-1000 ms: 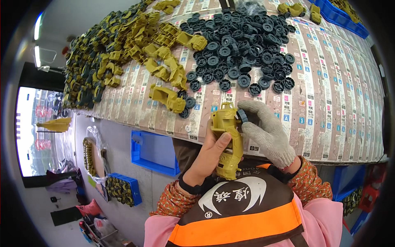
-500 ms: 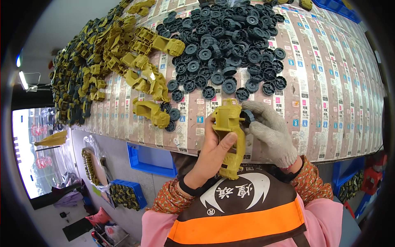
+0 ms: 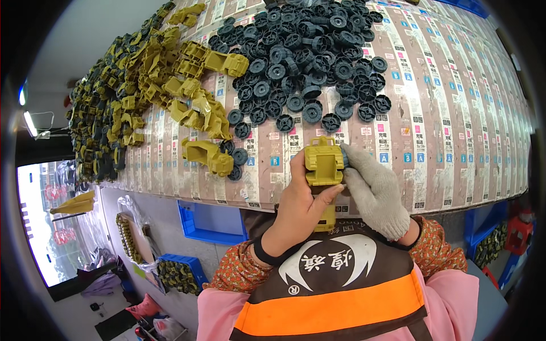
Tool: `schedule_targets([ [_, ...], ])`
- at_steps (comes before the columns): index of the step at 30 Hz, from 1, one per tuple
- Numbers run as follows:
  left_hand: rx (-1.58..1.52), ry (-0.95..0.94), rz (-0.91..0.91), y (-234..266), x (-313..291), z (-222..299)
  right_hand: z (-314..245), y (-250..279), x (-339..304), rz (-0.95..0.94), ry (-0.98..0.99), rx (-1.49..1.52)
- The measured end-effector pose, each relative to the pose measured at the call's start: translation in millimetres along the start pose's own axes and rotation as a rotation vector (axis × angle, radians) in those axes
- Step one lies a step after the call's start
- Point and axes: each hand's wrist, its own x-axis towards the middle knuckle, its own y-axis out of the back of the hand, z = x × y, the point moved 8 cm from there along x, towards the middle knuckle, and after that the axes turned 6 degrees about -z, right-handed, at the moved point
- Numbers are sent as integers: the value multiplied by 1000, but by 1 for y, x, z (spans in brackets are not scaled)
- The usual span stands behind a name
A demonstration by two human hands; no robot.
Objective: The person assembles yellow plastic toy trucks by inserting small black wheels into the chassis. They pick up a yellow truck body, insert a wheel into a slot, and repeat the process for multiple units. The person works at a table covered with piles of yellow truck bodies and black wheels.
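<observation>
Down at my far left, a bright window [image 3: 60, 227] shows beyond the table edge, and below it the floor holds a blue bin [image 3: 179, 273] of small dark and yellow parts plus another blue tray [image 3: 207, 224] tucked under the table. On the table's left side lies a big heap of yellow plastic parts [image 3: 131, 91], spreading toward the middle, with one larger yellow piece [image 3: 207, 154] lying apart near the front edge. The table [image 3: 455, 113] itself is covered with sheets of printed labels in long strips, pale with pink and blue marks.

Toward the middle and back sits a wide pile of dark round wheels [image 3: 307, 62], many of them touching or overlapping, a few strays lying just beside the lone yellow piece.

Right in front of my chest, my bare left hand [image 3: 298, 210] is clamped around a yellow toy body [image 3: 323, 167], thumb across its lower part, holding it upright just above the near edge of the table. My right hand [image 3: 372, 196], in a grey knit glove, presses its fingertips together against the upper right side of that body, where a dark wheel [image 3: 343, 156] is only partly visible under the glove.

Further right the table is just label strips, and past its edge I can see blue crates [image 3: 483, 227] and something red [image 3: 520, 227] on the floor.
</observation>
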Motion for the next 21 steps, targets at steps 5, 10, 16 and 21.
schedule_targets([
  [5,54,-22,-42,5,-5,-24,-19,-21,-8,-110,240,-404],
  [10,-196,-26,-31,7,-19,-39,-30,-32,-1,-221,281,-592],
  [16,-620,116,-15,11,-31,-57,-51,-39,2,-158,389,-654],
  [21,-812,234,-86,4,-31,-57,-60,-42,-4,-97,450,-692],
])
